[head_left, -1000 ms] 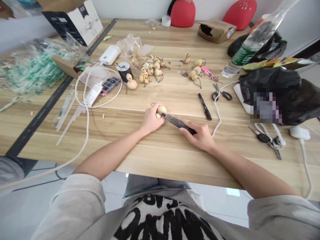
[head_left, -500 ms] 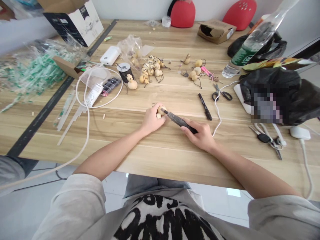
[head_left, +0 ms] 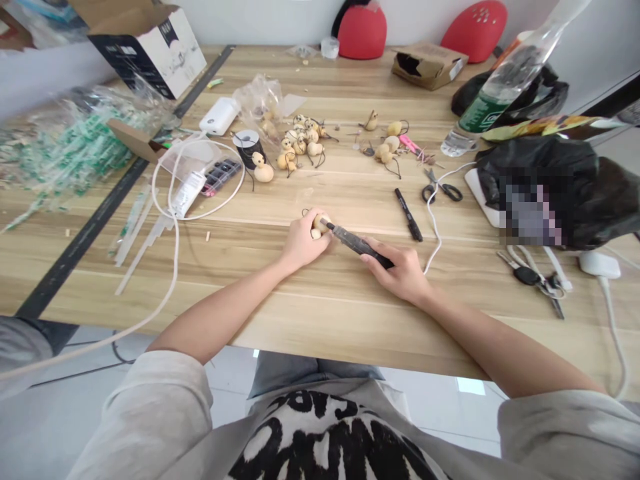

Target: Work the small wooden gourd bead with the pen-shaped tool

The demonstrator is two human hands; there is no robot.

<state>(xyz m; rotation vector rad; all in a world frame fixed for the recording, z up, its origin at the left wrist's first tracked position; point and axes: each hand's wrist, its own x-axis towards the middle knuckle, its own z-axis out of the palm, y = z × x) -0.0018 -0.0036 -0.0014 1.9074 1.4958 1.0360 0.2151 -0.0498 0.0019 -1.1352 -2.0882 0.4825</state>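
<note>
Closed around a small pale gourd at the centre of the frame, the left hand steadies it near the table, while the right hand grips one dark pen-like tool whose tip meets the larger lobe. Compared with a second ago, that tip sits higher on the lobe; I judge that another patch is being worked. Counting outward: one gourd is held, one stands by the single thread spool at upper left of centre, and four lie in the upper right group. The upper-middle cluster is crowded and small in view, so perhaps eight or so. Right of centre are one black marker and one pair of scissors; at upper right, one bottle; at the top, two red chair backs.
</note>
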